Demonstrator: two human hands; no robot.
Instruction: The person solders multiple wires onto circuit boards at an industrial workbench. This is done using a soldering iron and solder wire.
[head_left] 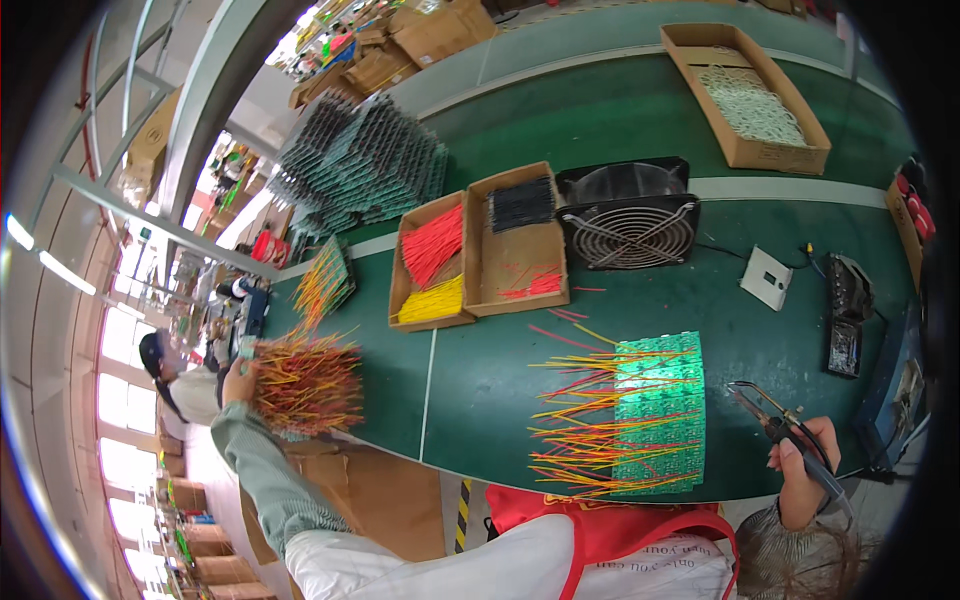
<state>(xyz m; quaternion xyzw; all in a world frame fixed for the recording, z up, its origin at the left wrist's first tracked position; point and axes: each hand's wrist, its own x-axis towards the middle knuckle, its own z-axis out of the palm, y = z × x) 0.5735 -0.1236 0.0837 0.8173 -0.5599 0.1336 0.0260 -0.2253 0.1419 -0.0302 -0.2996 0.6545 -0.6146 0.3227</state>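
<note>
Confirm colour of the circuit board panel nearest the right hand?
Green circuit board panel, with red and yellow wires; head view.

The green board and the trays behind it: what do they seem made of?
Green board: looks like rigid printed-circuit laminate, glossy green with pale traces; red and yellow insulated wires stick out. Trays: plain brown cardboard, matte, folded walls.
</note>
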